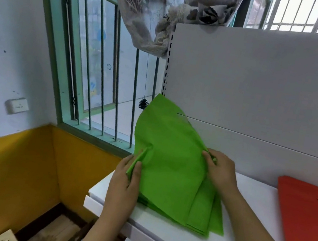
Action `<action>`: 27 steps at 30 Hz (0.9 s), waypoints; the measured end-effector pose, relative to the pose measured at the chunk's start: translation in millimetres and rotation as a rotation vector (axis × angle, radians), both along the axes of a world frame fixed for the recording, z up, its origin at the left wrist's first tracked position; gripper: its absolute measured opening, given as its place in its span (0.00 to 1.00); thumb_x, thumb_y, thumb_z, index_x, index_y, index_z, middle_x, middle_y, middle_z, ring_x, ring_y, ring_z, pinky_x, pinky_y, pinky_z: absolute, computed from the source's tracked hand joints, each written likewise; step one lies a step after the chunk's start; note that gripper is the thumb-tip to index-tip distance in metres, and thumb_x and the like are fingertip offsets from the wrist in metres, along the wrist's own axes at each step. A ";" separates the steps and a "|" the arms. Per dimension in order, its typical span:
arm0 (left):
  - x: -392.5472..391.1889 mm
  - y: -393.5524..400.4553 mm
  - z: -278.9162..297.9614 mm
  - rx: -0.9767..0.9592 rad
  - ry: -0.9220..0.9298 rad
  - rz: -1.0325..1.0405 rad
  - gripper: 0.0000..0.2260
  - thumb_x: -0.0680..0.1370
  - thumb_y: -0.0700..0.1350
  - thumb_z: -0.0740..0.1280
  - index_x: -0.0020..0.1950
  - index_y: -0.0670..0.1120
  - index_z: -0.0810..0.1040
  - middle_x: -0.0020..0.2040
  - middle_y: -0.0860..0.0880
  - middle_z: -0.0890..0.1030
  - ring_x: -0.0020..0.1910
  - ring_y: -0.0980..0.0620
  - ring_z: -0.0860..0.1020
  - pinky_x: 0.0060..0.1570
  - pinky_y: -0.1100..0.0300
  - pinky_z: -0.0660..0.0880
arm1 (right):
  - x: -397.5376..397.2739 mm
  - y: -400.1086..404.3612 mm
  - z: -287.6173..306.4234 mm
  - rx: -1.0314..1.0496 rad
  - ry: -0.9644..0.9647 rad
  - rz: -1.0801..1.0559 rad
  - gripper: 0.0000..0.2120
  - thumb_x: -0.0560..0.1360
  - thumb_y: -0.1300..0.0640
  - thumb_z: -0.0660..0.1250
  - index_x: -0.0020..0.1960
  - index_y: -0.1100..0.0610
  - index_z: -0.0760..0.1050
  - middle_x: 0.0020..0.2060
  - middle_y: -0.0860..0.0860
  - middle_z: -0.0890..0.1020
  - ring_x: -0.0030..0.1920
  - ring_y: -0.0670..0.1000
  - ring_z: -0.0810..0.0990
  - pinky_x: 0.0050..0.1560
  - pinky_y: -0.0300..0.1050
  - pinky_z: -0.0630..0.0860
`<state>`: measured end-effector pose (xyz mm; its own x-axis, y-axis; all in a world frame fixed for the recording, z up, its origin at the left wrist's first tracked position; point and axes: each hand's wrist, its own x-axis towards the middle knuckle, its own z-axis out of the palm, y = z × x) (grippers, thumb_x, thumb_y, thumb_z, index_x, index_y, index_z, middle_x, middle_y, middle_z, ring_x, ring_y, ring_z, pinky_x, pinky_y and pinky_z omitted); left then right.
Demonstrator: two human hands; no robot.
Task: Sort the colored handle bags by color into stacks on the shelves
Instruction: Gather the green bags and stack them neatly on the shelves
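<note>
Where a white shelf (165, 239) stands beside a barred window (92, 63), green bags (171, 164) lie stacked at its left end, with red bags (305, 218) well apart at its right. The left hand (126, 180) pinches the top green bag's left edge; the right hand (220, 169) grips its right edge. No writing is legible.

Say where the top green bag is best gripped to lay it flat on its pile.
Probably by its two side edges, one hand from each side: the green bag is thin and floppy, its far end raised. The left hand and right hand already pinch those edges.
</note>
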<state>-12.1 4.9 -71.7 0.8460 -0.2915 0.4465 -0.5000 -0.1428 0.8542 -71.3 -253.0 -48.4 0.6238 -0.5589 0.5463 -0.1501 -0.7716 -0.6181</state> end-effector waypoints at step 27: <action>-141.0 182.9 -104.0 0.158 0.514 -0.343 0.06 0.73 0.37 0.74 0.47 0.46 0.81 0.43 0.48 0.84 0.41 0.53 0.81 0.40 0.65 0.78 | -226.3 220.0 -37.1 0.297 -0.302 -0.467 0.27 0.73 0.66 0.68 0.68 0.49 0.69 0.52 0.49 0.80 0.46 0.48 0.79 0.48 0.40 0.75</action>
<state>-153.1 187.8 -175.6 0.7876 -0.6130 -0.0619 -0.0719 -0.1912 0.9789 -297.6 -33.1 -85.6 0.1198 -0.8901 0.4398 -0.2150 -0.4557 -0.8638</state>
